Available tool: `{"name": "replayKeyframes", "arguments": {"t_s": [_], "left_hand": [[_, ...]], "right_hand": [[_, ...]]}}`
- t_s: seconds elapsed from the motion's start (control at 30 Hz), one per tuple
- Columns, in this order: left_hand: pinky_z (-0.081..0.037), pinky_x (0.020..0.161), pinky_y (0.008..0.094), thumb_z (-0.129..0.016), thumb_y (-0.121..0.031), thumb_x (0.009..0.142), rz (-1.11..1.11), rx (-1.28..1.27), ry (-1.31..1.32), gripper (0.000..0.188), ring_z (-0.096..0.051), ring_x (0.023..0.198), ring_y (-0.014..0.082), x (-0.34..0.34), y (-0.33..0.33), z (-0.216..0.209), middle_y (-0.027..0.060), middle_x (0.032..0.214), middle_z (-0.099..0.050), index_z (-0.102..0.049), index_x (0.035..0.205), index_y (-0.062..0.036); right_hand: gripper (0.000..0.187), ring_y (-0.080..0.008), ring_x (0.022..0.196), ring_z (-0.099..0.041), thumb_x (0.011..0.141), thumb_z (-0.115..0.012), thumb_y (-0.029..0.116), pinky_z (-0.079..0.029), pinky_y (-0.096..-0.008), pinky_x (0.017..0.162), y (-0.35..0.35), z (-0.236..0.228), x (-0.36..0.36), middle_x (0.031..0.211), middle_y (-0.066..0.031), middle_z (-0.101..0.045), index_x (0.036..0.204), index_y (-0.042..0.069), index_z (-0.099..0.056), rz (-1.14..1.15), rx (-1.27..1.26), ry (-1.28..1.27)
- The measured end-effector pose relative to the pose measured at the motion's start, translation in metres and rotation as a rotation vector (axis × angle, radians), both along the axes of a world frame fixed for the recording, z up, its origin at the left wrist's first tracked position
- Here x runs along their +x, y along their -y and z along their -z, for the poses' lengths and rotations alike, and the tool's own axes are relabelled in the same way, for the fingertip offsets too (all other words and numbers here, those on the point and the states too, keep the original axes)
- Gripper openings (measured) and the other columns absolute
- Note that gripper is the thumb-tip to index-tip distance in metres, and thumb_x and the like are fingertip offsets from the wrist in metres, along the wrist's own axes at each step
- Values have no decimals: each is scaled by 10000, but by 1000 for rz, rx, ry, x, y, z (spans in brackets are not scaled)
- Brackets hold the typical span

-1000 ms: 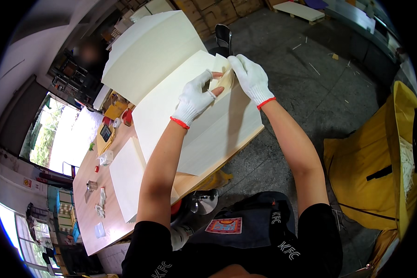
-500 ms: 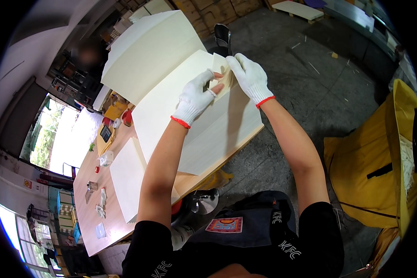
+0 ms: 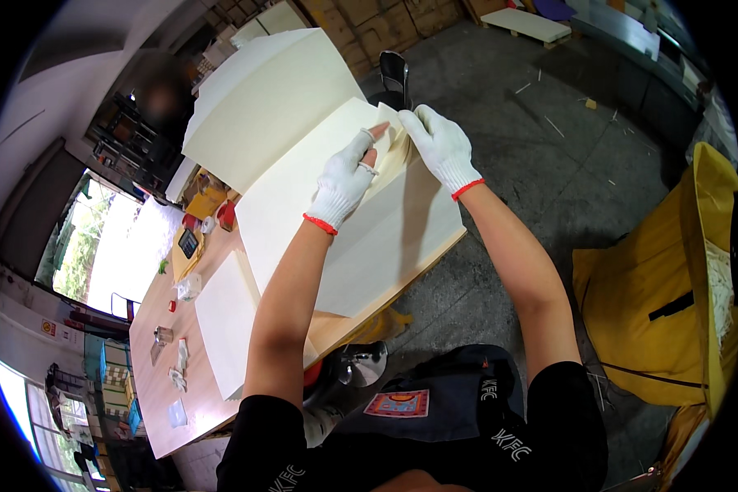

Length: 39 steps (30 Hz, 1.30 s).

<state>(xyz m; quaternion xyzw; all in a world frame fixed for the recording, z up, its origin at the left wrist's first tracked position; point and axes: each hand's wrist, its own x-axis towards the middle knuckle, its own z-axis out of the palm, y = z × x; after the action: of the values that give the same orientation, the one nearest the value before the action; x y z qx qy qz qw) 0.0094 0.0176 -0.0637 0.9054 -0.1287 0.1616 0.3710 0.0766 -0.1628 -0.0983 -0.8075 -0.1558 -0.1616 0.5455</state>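
Observation:
A thick stack of large off-white paper sheets [image 3: 389, 238] lies on the table in front of me. My right hand [image 3: 443, 150], in a white knit glove with a red cuff, pinches the lifted far-right corner of the upper sheets [image 3: 397, 156], which curl and fan below it. My left hand [image 3: 344, 180] wears a matching glove with bare thumb and index tips. It lies over the top sheet beside the raised corner, thumb and index finger apart, nothing between them. Its other fingers are mostly hidden.
A taller pale stack [image 3: 271, 107] stands behind, and a smaller paper pile [image 3: 228, 307] lies left. The wooden table [image 3: 152, 373] also bears a calculator [image 3: 189, 243] and gloves [image 3: 179, 365]. A yellow sack [image 3: 648, 303] stands right; a black chair [image 3: 394, 74] is beyond the table.
My left hand has shifted slightly off the raised corner, its index finger straighter. The right hand keeps its hold on the corner. The whole view has moved down a little.

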Motion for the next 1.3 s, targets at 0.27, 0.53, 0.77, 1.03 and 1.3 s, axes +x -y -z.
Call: {"name": "replayKeyframes", "arguments": {"t_s": [0.27,0.53,0.77,1.03,1.3], "left_hand": [[-474,705,300,-723,-225,935,-48,61,-247,305,-532,749,101,-6,7,-11,26,808,-585,-676,1197,-77],[-474,720,308,-694,-226,951,-18,111,-126,317,-521,727,134,-7,8,-12,45,802,-565,-665,1234,-84],[-499,828,326,-531,-200,1014,80,91,123,309,-588,864,169,2,-4,4,75,909,-617,-650,1276,-85],[-522,838,362,-740,-265,909,-64,127,-207,345,-676,899,246,-3,5,-7,120,1013,-726,-659,1213,-124],[-519,841,339,-729,-248,922,-73,159,-202,357,-676,915,223,-6,10,-13,129,1049,-723,-658,1253,-134]], "right_hand": [[520,-427,789,-633,1005,-416,556,-455,-502,709,-2,5,3,767,-206,-636,881,80,-584,32,-4,50],[528,-409,784,-618,1006,-472,558,-446,-459,686,0,5,2,767,-187,-610,875,60,-587,13,60,52],[526,-413,779,-632,997,-449,561,-457,-483,696,-2,1,0,761,-193,-636,862,76,-603,21,27,26],[508,-421,805,-626,1004,-452,543,-451,-475,698,-1,4,2,795,-199,-629,895,67,-590,24,10,36],[534,-408,781,-632,996,-453,569,-459,-471,699,-1,5,3,773,-191,-634,877,71,-604,31,38,25]]}}
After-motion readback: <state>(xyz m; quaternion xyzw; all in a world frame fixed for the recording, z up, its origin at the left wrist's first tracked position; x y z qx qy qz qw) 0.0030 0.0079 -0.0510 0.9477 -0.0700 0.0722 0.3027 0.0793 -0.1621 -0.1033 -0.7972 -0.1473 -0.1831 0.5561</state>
